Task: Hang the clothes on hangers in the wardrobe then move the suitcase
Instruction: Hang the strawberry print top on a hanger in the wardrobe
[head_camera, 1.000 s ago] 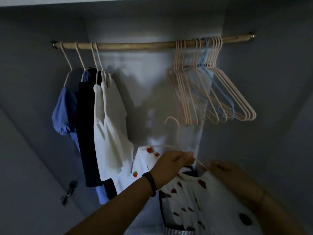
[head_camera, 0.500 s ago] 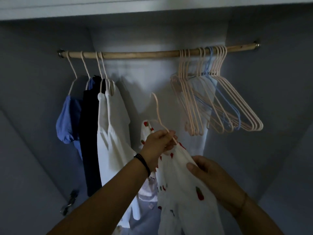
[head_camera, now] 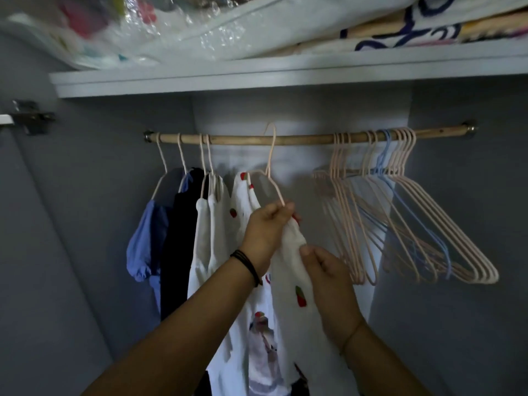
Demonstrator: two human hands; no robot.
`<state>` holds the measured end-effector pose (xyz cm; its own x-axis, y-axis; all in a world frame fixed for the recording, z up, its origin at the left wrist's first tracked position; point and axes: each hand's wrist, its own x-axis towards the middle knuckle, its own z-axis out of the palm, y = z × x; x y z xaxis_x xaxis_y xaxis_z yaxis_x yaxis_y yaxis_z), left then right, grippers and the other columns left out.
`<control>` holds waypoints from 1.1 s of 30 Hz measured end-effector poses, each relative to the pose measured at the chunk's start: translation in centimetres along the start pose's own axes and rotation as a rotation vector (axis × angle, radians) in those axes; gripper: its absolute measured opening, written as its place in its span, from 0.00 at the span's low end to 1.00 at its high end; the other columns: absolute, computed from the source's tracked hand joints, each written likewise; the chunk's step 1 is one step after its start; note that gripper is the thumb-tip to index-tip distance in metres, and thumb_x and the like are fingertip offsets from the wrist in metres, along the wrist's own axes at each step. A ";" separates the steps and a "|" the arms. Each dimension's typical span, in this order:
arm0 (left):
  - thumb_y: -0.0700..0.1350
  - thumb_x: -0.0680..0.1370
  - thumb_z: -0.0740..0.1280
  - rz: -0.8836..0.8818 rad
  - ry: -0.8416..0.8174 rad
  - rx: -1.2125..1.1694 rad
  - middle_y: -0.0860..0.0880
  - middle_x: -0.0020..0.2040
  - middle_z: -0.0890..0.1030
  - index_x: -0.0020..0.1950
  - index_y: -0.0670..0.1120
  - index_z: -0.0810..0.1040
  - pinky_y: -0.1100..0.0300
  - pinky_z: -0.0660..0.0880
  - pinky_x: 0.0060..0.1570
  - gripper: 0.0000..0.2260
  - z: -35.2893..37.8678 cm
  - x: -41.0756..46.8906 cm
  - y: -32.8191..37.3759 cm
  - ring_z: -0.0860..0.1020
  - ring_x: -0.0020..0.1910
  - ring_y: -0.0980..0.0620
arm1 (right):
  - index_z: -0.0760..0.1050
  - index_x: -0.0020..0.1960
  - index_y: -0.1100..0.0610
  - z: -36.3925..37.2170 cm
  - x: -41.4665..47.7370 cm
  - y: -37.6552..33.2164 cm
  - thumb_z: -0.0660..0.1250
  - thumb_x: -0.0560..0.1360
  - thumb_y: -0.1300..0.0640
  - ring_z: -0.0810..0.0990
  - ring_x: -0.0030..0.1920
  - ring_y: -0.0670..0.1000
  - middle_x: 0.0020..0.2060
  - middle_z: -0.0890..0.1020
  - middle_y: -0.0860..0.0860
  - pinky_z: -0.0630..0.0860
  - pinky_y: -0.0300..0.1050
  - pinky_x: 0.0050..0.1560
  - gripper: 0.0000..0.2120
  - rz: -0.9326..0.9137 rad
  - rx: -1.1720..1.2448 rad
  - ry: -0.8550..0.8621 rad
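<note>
Grey wardrobe (head_camera: 463, 230) | strawberry-print garment (head_camera: 291, 270) on peach hanger (head_camera: 271, 155), hook at wooden rail (head_camera: 243, 139), straight above left hand (head_camera: 267, 227) | left hand grips hanger shoulder and cloth, nearer the hook | right hand (head_camera: 328, 278) pinches fabric below | spare hangers (head_camera: 400, 210) to the right

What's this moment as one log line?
step: hanging garment | left hand: holds hanger | right hand: pinches garment | hook: at rod
</note>
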<state>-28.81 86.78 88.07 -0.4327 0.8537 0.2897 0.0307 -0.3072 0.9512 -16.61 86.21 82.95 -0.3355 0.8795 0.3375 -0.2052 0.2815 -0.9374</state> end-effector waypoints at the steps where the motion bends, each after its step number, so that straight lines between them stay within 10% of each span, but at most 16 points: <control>1: 0.41 0.79 0.63 -0.008 0.009 -0.018 0.52 0.31 0.81 0.41 0.41 0.78 0.67 0.75 0.36 0.09 -0.5 0.9 0.3 0.78 0.30 0.60 | 0.75 0.46 0.71 0.7 0.8 -0.1 0.60 0.79 0.54 0.75 0.35 0.53 0.39 0.76 0.70 0.72 0.45 0.35 0.18 -0.008 0.006 0.006; 7: 0.40 0.80 0.62 -0.156 0.072 -0.075 0.52 0.27 0.80 0.31 0.45 0.83 0.62 0.75 0.37 0.19 -3.9 6.0 0.2 0.77 0.27 0.57 | 0.74 0.48 0.71 5.2 5.7 1.1 0.59 0.80 0.53 0.76 0.48 0.68 0.46 0.78 0.70 0.76 0.59 0.49 0.19 -0.036 -0.024 0.029; 16: 0.40 0.82 0.57 -0.266 0.194 -0.128 0.46 0.39 0.81 0.55 0.32 0.76 0.62 0.72 0.37 0.13 -7.2 8.4 -1.2 0.76 0.36 0.50 | 0.80 0.50 0.66 9.1 8.8 3.2 0.59 0.80 0.58 0.76 0.43 0.49 0.49 0.82 0.64 0.72 0.40 0.44 0.14 0.093 -0.023 -0.009; 20: 0.39 0.82 0.57 -0.246 0.210 -0.077 0.50 0.25 0.78 0.38 0.41 0.74 0.59 0.71 0.39 0.14 -8.1 8.3 -1.6 0.76 0.29 0.53 | 0.80 0.53 0.62 9.8 8.5 4.1 0.59 0.80 0.57 0.76 0.41 0.42 0.45 0.82 0.55 0.71 0.28 0.40 0.13 0.060 -0.068 -0.067; 26: 0.43 0.81 0.59 -0.184 0.188 0.033 0.48 0.45 0.78 0.44 0.49 0.75 0.50 0.73 0.57 0.07 -9.3 5.9 -2.3 0.76 0.49 0.47 | 0.79 0.53 0.58 9.7 7.3 4.6 0.61 0.79 0.54 0.79 0.43 0.45 0.45 0.82 0.53 0.75 0.33 0.45 0.11 0.055 -0.044 -0.139; 33: 0.43 0.81 0.60 -0.151 0.119 -0.030 0.43 0.51 0.80 0.62 0.39 0.76 0.53 0.74 0.59 0.14 -10.4 0.5 -2.4 0.78 0.50 0.48 | 0.78 0.54 0.55 8.9 4.1 4.8 0.63 0.78 0.53 0.78 0.40 0.46 0.40 0.81 0.49 0.76 0.41 0.46 0.09 0.059 -0.074 -0.123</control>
<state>-38.44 83.59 84.81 -0.5339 0.8358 0.1276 -0.0683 -0.1930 0.9788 -27.17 87.77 80.56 -0.4565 0.8428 0.2851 -0.1152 0.2617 -0.9582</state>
